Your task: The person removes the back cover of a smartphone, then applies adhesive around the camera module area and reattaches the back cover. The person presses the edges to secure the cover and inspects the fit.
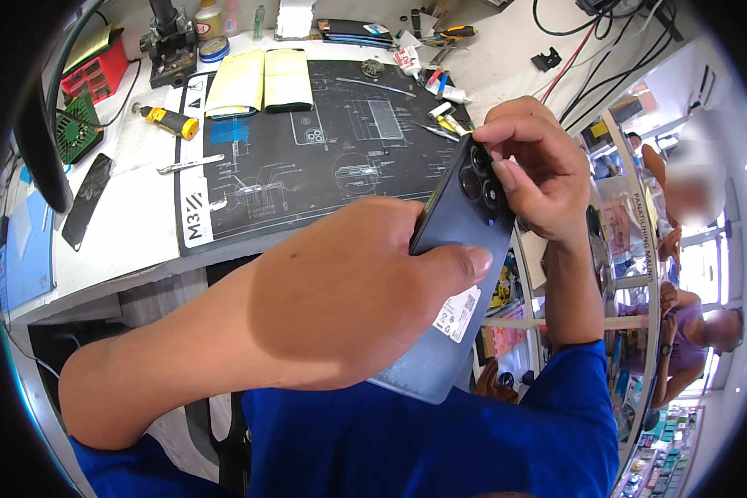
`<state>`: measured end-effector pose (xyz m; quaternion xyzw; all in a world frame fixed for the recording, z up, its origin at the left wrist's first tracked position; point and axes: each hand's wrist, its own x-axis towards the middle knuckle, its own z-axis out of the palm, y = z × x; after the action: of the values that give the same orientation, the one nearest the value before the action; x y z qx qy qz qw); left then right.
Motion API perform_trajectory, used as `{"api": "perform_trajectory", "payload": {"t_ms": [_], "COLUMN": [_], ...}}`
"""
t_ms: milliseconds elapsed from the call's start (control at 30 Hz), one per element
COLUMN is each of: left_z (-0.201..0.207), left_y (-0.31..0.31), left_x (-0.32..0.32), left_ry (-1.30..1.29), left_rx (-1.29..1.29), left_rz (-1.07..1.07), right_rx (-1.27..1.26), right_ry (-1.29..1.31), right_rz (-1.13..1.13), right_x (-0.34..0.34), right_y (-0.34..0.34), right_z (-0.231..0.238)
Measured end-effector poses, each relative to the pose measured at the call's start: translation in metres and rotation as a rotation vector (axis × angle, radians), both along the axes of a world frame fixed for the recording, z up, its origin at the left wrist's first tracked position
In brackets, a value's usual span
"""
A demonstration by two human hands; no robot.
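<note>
A dark blue-grey smartphone (461, 224) is held back side up, tilted, above the desk edge. It has a cluster of camera lenses near the top and a white sticker on its lower back. My left hand (340, 290) wraps around its middle, thumb lying across the back. My right hand (535, 170) pinches the top corner by the camera cluster, one finger on the lenses.
A black repair mat (307, 158) with white drawings covers the white desk (133, 224). On it lie a yellow-green folio case (261, 80), tweezers, tubes and a yellow-handled tool (170, 121). A microscope base (170, 46) stands at the back. People sit beyond a glass counter (639, 274) at right.
</note>
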<state>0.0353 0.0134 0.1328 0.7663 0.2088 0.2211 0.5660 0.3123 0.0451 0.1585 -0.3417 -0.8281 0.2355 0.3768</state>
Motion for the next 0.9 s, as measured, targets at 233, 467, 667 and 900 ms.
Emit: {"api": "perform_trajectory", "payload": {"t_ms": [233, 467, 667, 900], "left_z": [0.007, 0.012, 0.023, 0.025], "left_y": [0.000, 0.003, 0.002, -0.001], "left_x": [-0.003, -0.004, -0.004, -0.003], "left_ry": [0.023, -0.004, 0.005, -0.040], "left_rx": [-0.246, -0.459, -0.669, -0.770], "left_rz": [-0.068, -0.103, -0.076, -0.054], "right_rx": [0.271, 0.293, 0.361, 0.280], "right_ry": [-0.322, -0.322, -0.289, -0.153], "right_rz": [0.099, 0.167, 0.192, 0.154], "right_x": [0.000, 0.002, 0.007, 0.009], "right_y": [0.002, 0.002, 0.004, 0.003], "right_z": [0.025, 0.032, 0.026, 0.012]}}
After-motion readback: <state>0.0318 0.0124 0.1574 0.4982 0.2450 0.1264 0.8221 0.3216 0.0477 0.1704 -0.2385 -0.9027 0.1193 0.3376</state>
